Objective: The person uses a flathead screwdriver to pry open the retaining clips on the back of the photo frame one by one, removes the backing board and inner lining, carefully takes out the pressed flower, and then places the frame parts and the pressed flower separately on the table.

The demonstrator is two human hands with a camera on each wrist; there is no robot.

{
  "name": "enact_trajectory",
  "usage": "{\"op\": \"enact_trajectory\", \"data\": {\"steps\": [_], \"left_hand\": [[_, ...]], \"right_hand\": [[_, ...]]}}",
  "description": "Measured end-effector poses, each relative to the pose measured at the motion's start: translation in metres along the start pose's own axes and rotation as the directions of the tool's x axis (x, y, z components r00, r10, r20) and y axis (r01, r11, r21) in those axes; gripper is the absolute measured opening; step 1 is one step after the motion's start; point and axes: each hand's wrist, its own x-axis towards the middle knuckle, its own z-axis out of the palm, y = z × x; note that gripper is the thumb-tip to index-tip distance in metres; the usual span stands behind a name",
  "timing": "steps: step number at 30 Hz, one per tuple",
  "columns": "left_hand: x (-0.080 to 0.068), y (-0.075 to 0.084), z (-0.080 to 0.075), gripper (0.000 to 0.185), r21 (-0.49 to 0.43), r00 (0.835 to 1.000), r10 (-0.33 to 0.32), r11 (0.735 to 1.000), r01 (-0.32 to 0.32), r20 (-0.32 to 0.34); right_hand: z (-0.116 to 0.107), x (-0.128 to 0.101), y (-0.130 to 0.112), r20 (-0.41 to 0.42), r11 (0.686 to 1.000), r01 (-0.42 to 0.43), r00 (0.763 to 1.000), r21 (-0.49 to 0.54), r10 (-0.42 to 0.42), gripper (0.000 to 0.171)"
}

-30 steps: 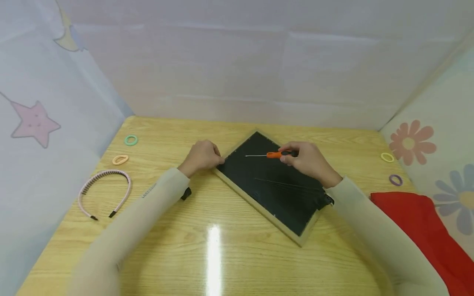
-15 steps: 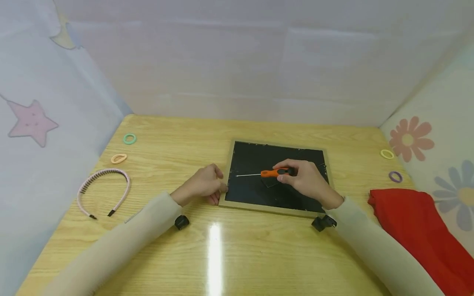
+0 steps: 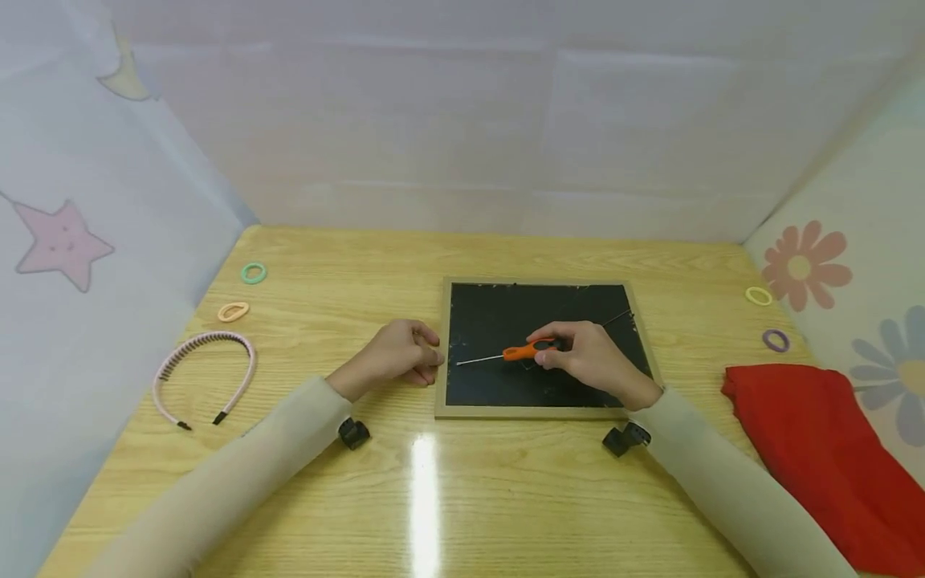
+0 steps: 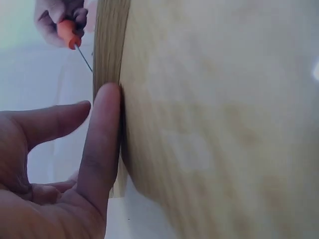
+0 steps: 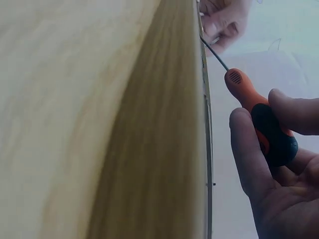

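A wooden picture frame (image 3: 535, 412) lies face down in the middle of the table, its black backing (image 3: 491, 317) up and its sides square to the table edge. My left hand (image 3: 426, 357) rests against the frame's left edge; in the left wrist view a straight finger (image 4: 102, 139) touches that wooden edge (image 4: 107, 45). My right hand (image 3: 552, 349) pinches an orange-handled screwdriver (image 3: 523, 351) over the backing, its thin shaft pointing left toward the left rim. In the right wrist view the screwdriver (image 5: 259, 119) lies between thumb and fingers (image 5: 246, 159) beside the frame's side (image 5: 164, 124).
A pink headband (image 3: 205, 373), a peach hair tie (image 3: 233, 311) and a green one (image 3: 254, 273) lie at the left. Yellow (image 3: 758, 295) and purple (image 3: 776, 340) hair ties and a red cloth (image 3: 809, 449) lie at the right. Printed fabric walls enclose the table.
The frame has turned from a diamond angle to square with the table edge. Both hands came nearer with it, and the screwdriver dropped closer to the backing, still pointing left.
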Motion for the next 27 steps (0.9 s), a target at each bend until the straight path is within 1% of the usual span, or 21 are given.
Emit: {"op": "enact_trajectory", "data": {"steps": [4, 7, 11, 15, 19, 23, 27], "left_hand": [[0.0076, 0.0061, -0.0029, 0.043, -0.040, 1.000, -0.008, 0.999, 0.007, -0.017], [0.0095, 0.0087, -0.0050, 0.046, -0.041, 1.000, -0.025, 0.999, 0.025, -0.012], [0.0075, 0.0083, -0.0064, 0.045, -0.021, 0.999, -0.042, 0.999, 0.042, 0.007], [0.0053, 0.0049, -0.0057, 0.041, -0.049, 0.999, -0.042, 0.998, 0.044, 0.029], [0.0036, 0.0032, -0.0032, 0.038, -0.065, 0.998, -0.030, 0.997, 0.033, 0.047], [0.0027, 0.0032, -0.0004, 0.036, -0.061, 0.999, -0.025, 0.998, 0.027, 0.027], [0.0040, 0.0011, 0.0013, 0.033, -0.081, 0.999, -0.037, 0.996, 0.037, -0.003]], "right_hand": [[0.0020, 0.0011, -0.0010, 0.019, 0.999, -0.036, 0.999, 0.031, 0.036, 0.034], [0.0024, 0.0013, -0.0011, 0.025, 0.999, -0.049, 0.998, 0.016, 0.049, 0.034], [0.0032, 0.0025, -0.0026, 0.017, 0.999, -0.039, 0.999, -0.011, 0.040, 0.033], [0.0032, 0.0035, -0.0042, 0.001, 0.999, -0.026, 1.000, -0.031, 0.026, 0.033], [0.0012, 0.0018, -0.0023, -0.016, 0.998, -0.049, 0.999, -0.051, 0.048, 0.033], [0.0015, 0.0022, 0.0003, 0.000, 0.997, -0.066, 0.998, -0.029, 0.066, 0.033], [0.0049, 0.0064, 0.0031, 0.019, 0.999, -0.049, 0.999, 0.000, 0.049, 0.033]]}}
